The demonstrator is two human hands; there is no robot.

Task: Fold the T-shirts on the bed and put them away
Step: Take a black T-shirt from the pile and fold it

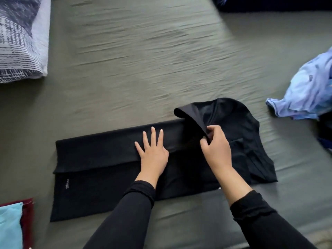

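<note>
A black T-shirt [100, 169] lies sideways on the grey-green bed sheet [143, 69], its far long side folded over toward me. My left hand [152, 150] presses flat on that folded flap near the shirt's middle, fingers straight and spread. My right hand [215, 146] pinches the edge of the sleeve part at the shirt's right end and holds it lifted off the bed, so the cloth curls up and over. A crumpled light blue T-shirt [309, 88] lies at the right edge of the bed.
A patterned grey and white pillow [21, 38] lies at the far left. A stack of folded clothes, turquoise [9, 227] over dark red, sits at the near left corner. Dark cloth shows at the top right and right edges.
</note>
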